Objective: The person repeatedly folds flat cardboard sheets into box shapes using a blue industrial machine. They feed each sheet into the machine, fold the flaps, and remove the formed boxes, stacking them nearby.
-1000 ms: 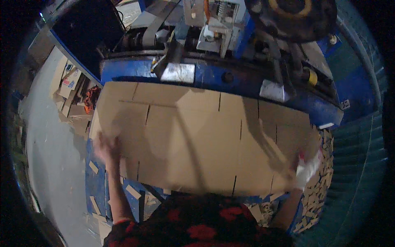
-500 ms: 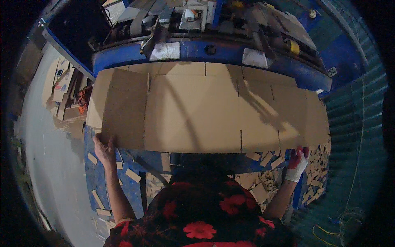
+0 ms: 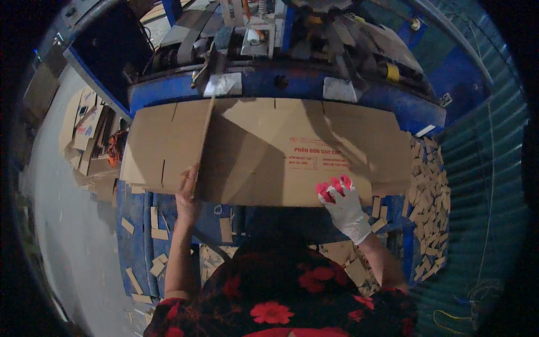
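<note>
One big blue machine (image 3: 269, 87) stretches across beyond both hands. Next in size is the green ribbed wall (image 3: 480, 185), well off past the right hand. A blue table (image 3: 258, 219) runs below the hands, on the wearer's side. Just ahead of them lies a stack of flat cardboard (image 3: 149, 143), slotted along its edges and showing out past either hand.

On that stack is the cardboard sheet (image 3: 252, 163), spread between the two hands, its left edge tipped up beside the left hand and red print on its face ahead of the right. A loose heap of cardboard (image 3: 84, 135) sits on the floor, well out beyond the left hand.

The left hand (image 3: 189, 194) is bare and closed around the sheet's raised edge. The right hand (image 3: 343, 203), in a white glove with pink-red fingertips, lies bent-fingered over the near edge; I can't tell whether it grips or only rests.

Ahead of the left hand, one pale metal plate (image 3: 224, 84) is fixed to the machine. Smallest are the cardboard scraps (image 3: 431, 196), thickly strewn to the right of the gloved hand.
</note>
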The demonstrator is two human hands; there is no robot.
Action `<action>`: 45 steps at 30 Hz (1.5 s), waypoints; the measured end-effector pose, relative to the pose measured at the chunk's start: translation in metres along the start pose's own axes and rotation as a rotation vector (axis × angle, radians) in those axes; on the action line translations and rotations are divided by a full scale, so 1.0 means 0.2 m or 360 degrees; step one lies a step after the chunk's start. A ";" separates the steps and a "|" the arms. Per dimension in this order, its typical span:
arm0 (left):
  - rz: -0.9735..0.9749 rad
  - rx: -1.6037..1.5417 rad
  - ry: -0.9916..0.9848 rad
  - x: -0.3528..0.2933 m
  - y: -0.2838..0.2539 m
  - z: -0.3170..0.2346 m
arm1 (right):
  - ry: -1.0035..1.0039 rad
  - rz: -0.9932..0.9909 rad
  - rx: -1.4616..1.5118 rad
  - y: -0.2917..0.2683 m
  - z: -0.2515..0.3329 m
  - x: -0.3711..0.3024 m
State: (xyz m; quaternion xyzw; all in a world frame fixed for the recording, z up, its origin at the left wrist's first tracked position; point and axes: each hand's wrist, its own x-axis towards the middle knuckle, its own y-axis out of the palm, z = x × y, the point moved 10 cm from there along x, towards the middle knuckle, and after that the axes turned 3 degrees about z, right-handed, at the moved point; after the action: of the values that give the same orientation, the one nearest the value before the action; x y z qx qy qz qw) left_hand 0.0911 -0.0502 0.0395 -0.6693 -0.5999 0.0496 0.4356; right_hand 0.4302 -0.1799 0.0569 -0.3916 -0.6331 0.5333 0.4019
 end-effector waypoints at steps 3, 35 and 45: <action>0.0092 0.0288 0.0319 0.13 0.09 -0.14 | -0.0049 -0.0253 0.0022 -0.08 -0.07 0.07; -0.0063 0.1359 -0.1468 0.26 -0.52 0.85 | 0.1616 0.0035 -0.0129 0.17 -1.28 -0.09; 0.0122 0.0961 -0.1635 -0.29 -0.68 0.91 | 0.2687 -0.0152 -0.0278 0.20 -1.06 -1.32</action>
State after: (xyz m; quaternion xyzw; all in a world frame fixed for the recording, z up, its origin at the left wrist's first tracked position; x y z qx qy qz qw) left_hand -0.1358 -0.0177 -0.0108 -0.4273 -0.6685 0.5510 0.2587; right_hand 0.7278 -0.3431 0.0164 -0.6607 -0.1756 -0.0060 0.7298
